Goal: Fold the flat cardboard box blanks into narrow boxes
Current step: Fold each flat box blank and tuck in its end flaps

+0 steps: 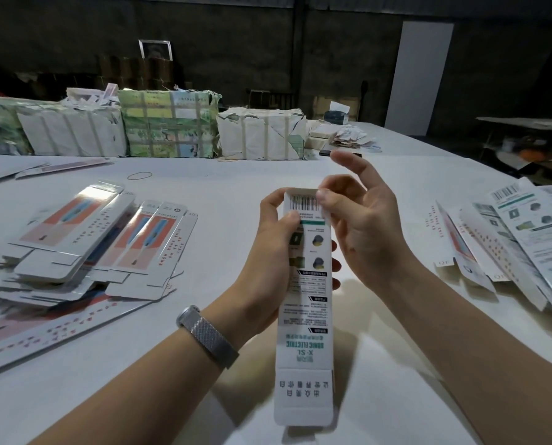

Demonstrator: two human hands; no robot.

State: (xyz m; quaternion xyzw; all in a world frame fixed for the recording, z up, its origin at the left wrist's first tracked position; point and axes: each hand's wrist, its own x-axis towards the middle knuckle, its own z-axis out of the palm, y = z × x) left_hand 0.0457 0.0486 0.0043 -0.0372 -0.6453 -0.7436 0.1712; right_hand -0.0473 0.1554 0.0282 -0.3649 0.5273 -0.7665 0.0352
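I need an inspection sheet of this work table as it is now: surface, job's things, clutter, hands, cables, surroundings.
Surface: white table, large, lit.
Job's things: narrow box held upright over the table, far end being closed, near flap open; folded boxes piled at left; flat blanks fanned at right.
Clutter: rubber band lying loose; paper scraps at the far edge.
Hands: left hand grips the box; right hand pinches its top corner, other fingers spread.
Cables: nothing seen.
Surroundings: strapped paper bundles in a row behind; white panel against a dark wall.
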